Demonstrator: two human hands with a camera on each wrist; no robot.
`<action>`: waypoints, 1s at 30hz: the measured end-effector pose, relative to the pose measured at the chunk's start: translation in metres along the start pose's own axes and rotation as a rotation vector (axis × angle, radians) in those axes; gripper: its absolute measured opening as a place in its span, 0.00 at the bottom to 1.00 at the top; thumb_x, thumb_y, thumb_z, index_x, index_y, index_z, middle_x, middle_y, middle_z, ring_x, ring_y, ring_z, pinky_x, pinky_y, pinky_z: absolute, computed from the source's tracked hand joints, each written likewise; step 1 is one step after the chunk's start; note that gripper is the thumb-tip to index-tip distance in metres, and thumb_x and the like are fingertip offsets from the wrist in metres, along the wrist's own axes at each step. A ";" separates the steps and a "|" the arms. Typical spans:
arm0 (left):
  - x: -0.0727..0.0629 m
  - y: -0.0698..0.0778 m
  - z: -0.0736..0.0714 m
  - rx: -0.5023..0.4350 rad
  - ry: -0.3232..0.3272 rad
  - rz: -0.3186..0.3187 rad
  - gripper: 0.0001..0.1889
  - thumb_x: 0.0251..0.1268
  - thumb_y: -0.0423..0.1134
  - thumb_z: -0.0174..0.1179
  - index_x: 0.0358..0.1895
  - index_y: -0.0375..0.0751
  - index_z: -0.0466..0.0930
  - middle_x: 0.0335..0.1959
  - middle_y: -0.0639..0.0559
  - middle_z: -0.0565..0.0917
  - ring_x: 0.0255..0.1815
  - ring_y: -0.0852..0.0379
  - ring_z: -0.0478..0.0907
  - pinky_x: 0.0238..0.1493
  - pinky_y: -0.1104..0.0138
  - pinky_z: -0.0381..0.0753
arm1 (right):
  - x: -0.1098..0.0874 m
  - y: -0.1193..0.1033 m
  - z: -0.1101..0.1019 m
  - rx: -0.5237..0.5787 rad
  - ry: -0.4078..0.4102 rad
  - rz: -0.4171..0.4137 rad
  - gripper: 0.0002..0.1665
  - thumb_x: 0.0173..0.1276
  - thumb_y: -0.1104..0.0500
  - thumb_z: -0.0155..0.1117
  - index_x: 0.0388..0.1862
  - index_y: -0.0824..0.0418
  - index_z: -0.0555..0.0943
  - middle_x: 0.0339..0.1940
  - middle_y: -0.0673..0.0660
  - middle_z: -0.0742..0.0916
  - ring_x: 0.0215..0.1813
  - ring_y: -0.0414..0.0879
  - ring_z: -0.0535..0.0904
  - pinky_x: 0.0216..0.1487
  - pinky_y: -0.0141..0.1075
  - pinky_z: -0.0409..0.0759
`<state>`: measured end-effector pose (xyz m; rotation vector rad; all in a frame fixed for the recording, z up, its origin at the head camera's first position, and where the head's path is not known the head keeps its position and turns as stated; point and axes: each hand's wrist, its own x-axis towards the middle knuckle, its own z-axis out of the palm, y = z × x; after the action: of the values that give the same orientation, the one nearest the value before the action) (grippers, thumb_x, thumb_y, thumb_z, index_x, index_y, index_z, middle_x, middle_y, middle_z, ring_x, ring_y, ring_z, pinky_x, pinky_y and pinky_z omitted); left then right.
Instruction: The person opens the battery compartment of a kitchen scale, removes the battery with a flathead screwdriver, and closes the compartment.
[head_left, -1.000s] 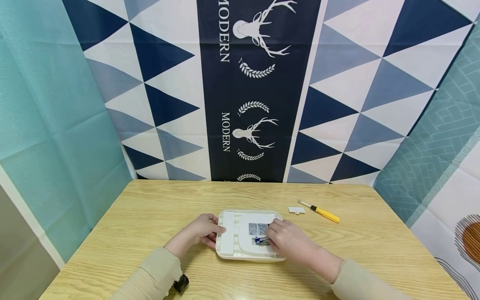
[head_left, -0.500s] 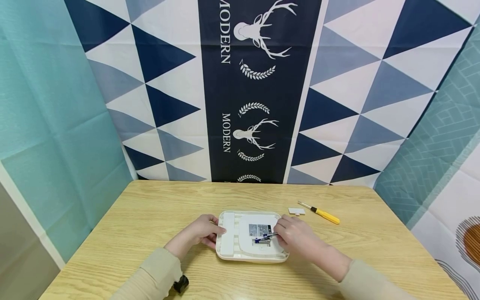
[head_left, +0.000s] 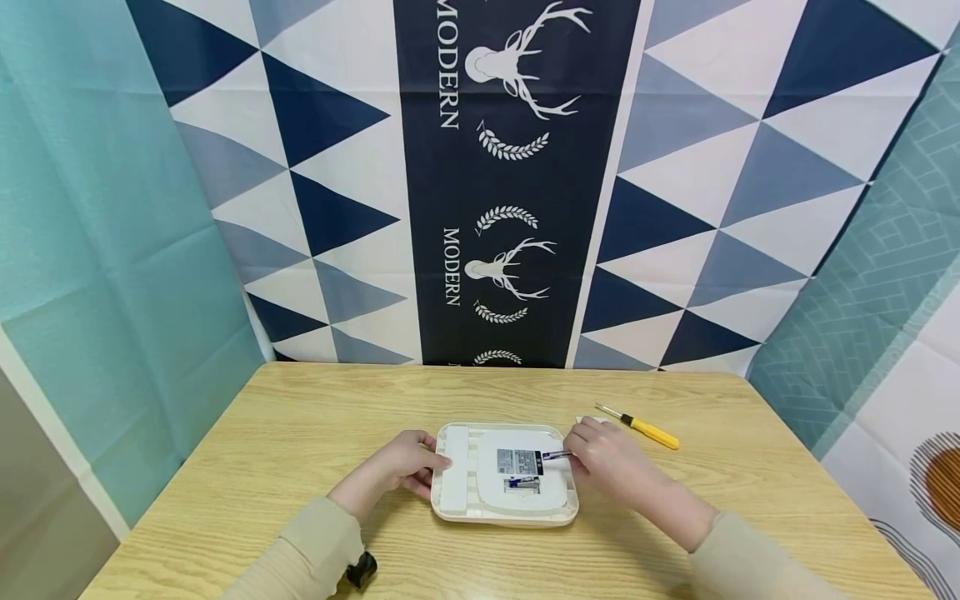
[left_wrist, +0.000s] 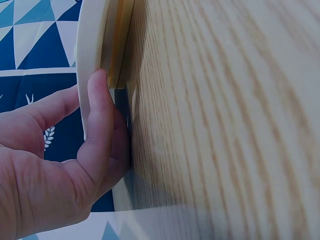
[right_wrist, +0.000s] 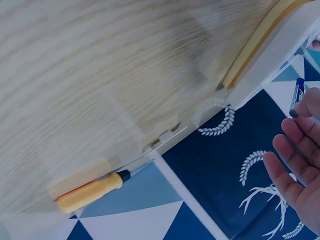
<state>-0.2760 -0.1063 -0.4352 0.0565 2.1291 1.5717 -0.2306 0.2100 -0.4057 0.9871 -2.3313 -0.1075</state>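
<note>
One batt [head_left: 553, 455] juts from R grip [head_left: 606, 454], pinched over wht device [head_left: 489, 490].

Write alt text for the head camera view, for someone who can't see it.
A person's right-hand grip pinches a battery over a white battery-powered device, whose left edge the left-hand grip holds. A second battery lies in the device's open compartment. A yellow-handled screwdriver lies on the wooden table before a patterned backdrop.

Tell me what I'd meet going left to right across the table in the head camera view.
Left sleeve, left hand, white device, right hand, yellow-handled screwdriver, right sleeve.
</note>
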 end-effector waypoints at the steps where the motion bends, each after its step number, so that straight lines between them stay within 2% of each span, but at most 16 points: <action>1: 0.000 0.000 0.000 -0.002 0.000 -0.002 0.17 0.59 0.32 0.63 0.48 0.32 0.69 0.25 0.44 0.80 0.19 0.56 0.76 0.21 0.63 0.85 | -0.001 0.002 0.001 -0.005 0.000 0.006 0.12 0.43 0.65 0.74 0.25 0.58 0.80 0.26 0.49 0.81 0.31 0.43 0.74 0.30 0.35 0.78; 9: -0.001 0.001 -0.001 0.002 0.005 -0.006 0.18 0.59 0.32 0.63 0.49 0.32 0.69 0.26 0.44 0.81 0.20 0.55 0.77 0.22 0.62 0.85 | -0.010 0.017 0.007 0.015 0.020 0.031 0.13 0.40 0.69 0.72 0.24 0.58 0.78 0.24 0.49 0.79 0.30 0.43 0.73 0.30 0.35 0.78; 17: 0.000 0.000 -0.001 -0.008 -0.009 0.000 0.18 0.59 0.32 0.63 0.50 0.31 0.69 0.26 0.43 0.81 0.20 0.56 0.77 0.22 0.62 0.85 | -0.020 0.032 0.018 -0.009 -0.052 0.105 0.11 0.42 0.67 0.72 0.22 0.57 0.78 0.22 0.48 0.79 0.28 0.42 0.73 0.28 0.35 0.78; 25: 0.000 -0.001 -0.002 -0.007 -0.006 -0.005 0.18 0.59 0.32 0.63 0.49 0.32 0.69 0.26 0.43 0.81 0.20 0.56 0.77 0.22 0.62 0.85 | -0.029 0.044 0.028 0.015 -0.080 0.181 0.12 0.42 0.68 0.72 0.22 0.56 0.78 0.22 0.46 0.79 0.27 0.42 0.71 0.24 0.33 0.76; 30: -0.001 0.000 -0.001 -0.003 -0.004 0.002 0.17 0.59 0.33 0.63 0.49 0.32 0.69 0.26 0.44 0.80 0.20 0.56 0.77 0.22 0.62 0.85 | -0.032 0.049 0.033 0.012 -0.084 0.195 0.12 0.43 0.68 0.72 0.21 0.56 0.78 0.21 0.46 0.79 0.26 0.41 0.71 0.22 0.33 0.74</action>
<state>-0.2759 -0.1076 -0.4344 0.0605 2.1243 1.5746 -0.2622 0.2617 -0.4339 0.7689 -2.4942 -0.0586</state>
